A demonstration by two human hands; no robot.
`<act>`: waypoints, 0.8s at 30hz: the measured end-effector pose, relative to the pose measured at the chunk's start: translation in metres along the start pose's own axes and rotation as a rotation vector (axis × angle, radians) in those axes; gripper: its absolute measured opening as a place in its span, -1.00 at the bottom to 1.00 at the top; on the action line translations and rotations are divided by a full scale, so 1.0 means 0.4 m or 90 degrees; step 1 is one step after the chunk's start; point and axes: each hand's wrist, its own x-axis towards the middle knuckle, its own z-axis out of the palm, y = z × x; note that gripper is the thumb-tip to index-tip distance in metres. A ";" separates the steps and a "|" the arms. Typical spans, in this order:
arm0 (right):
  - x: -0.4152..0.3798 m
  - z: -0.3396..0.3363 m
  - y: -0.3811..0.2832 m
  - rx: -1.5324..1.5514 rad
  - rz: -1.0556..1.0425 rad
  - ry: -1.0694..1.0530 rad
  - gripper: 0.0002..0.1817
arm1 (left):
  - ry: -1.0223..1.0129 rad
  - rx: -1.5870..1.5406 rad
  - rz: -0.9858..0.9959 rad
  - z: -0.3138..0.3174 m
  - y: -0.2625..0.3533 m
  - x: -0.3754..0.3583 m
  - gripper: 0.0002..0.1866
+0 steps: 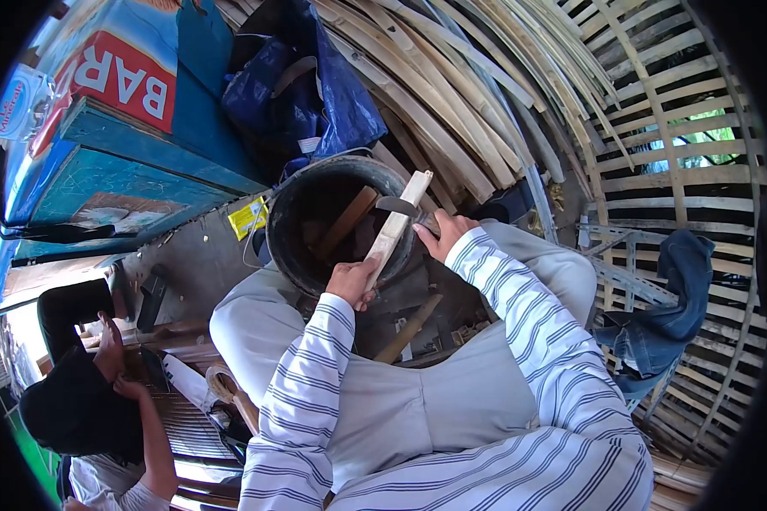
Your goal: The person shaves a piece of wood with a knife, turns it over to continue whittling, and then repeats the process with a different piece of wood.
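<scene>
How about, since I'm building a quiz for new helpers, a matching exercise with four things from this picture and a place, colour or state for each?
Column one:
1. Wooden strip
2. Knife
3. Bucket
4. Denim cloth

Column two:
A. Black and round-rimmed
B. In the right hand
C. Blue, toward the view's right
D. In the left hand

Pairs: 1-D, 2-B, 3-A, 4-C

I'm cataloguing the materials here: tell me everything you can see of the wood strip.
The wood strip is pale, narrow and straight, with faint darker marks and an uneven far end. It slants over the bucket, far end to the right. The left hand grips it near the lower end; a curved blade, held in the right hand, crosses its upper part. Whether it touches the bucket is unclear.
</scene>
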 end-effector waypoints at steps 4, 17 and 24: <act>-0.017 -0.038 -0.023 -0.030 0.000 -0.091 -0.39 | -0.027 -0.028 -0.018 -0.008 0.003 -0.003 -0.53; 0.099 -0.026 0.112 0.113 0.169 0.110 -0.24 | 0.058 0.111 0.054 -0.004 -0.037 0.005 -0.54; -0.011 0.023 0.055 0.017 0.165 -0.027 -0.25 | 0.095 0.136 0.069 0.005 -0.035 0.012 -0.57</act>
